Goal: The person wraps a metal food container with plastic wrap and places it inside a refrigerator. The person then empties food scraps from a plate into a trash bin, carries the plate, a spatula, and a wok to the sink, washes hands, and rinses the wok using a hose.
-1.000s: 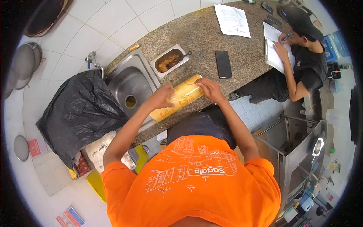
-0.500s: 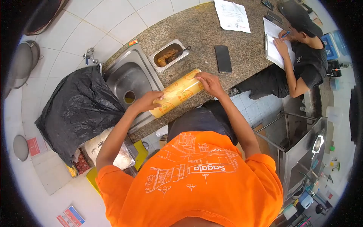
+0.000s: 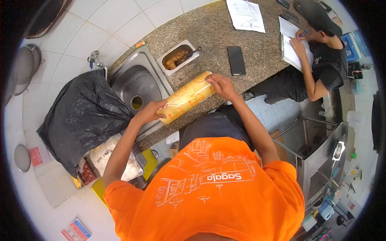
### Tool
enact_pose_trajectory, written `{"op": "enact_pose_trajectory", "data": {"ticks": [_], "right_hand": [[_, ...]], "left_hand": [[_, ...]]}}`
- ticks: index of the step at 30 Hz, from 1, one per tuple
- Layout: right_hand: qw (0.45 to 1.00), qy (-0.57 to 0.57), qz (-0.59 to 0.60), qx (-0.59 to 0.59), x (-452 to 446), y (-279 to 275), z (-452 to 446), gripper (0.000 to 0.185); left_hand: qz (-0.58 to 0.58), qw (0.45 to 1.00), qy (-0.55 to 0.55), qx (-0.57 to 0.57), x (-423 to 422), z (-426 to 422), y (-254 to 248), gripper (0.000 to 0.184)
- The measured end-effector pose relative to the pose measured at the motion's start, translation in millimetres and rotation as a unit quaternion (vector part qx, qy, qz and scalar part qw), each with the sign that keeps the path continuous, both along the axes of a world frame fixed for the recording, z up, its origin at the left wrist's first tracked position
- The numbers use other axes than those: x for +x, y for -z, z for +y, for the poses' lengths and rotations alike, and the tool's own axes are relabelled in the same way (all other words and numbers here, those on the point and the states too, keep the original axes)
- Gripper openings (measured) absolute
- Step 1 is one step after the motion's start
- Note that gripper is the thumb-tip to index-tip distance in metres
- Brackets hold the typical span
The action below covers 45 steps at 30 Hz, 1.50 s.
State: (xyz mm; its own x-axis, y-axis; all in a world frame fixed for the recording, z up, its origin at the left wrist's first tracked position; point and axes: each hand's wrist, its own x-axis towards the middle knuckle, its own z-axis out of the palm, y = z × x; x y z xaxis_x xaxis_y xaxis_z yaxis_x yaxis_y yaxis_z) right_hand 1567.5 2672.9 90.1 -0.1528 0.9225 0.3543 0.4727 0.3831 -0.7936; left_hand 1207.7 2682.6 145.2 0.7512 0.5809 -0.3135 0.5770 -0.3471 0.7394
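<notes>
one yellow printed roll (image 3: 189,97) is held slantwise over the front edge of the table (image 3: 201,28), beside the sink (image 3: 130,83); whether the table is touched cannot be told. it is judged fairly stiff, moderately heavy and slick-skinned, best taken by both ends. its lower left end is gripped by the fingers of the left hand (image 3: 151,112), its upper right end by those of the right hand (image 3: 223,86). beyond, one metal pan (image 3: 171,72), one utensil (image 3: 189,56) and one black phone (image 3: 236,61) are counted.

A white tiled wall (image 3: 120,18) borders the speckled counter (image 3: 197,30); pale tiled floor (image 3: 270,115) lies below.
</notes>
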Motion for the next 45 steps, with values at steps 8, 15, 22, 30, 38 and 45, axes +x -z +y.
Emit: {"op": "enact_pose_trajectory", "data": {"ticks": [8,15,22,30,38,45], "right_hand": [[1.000,-0.009,0.008,0.006,2,1,-1,0.016],[1.000,0.003,-0.007,-0.002,0,0,-1,0.017],[0.996,0.056,0.062,-0.030,-11,2,-2,0.019],[0.941,0.108,0.295,-0.127,-6,2,-12,0.024],[0.929,0.176,0.323,-0.048,26,-49,-4,0.022],[0.933,0.178,0.313,0.014,43,-112,22,0.022]], "left_hand": [[0.017,0.992,0.080,0.100,-11,-1,-14,0.050],[0.055,0.996,0.018,0.067,-28,-11,3,0.040],[0.012,0.990,-0.103,0.095,-26,-28,-14,0.023],[-0.242,0.878,-0.395,0.122,6,-43,29,0.014],[-0.428,0.752,-0.502,0.010,69,-47,12,0.016],[-0.462,0.726,-0.496,0.120,96,-33,-58,0.016]]}}
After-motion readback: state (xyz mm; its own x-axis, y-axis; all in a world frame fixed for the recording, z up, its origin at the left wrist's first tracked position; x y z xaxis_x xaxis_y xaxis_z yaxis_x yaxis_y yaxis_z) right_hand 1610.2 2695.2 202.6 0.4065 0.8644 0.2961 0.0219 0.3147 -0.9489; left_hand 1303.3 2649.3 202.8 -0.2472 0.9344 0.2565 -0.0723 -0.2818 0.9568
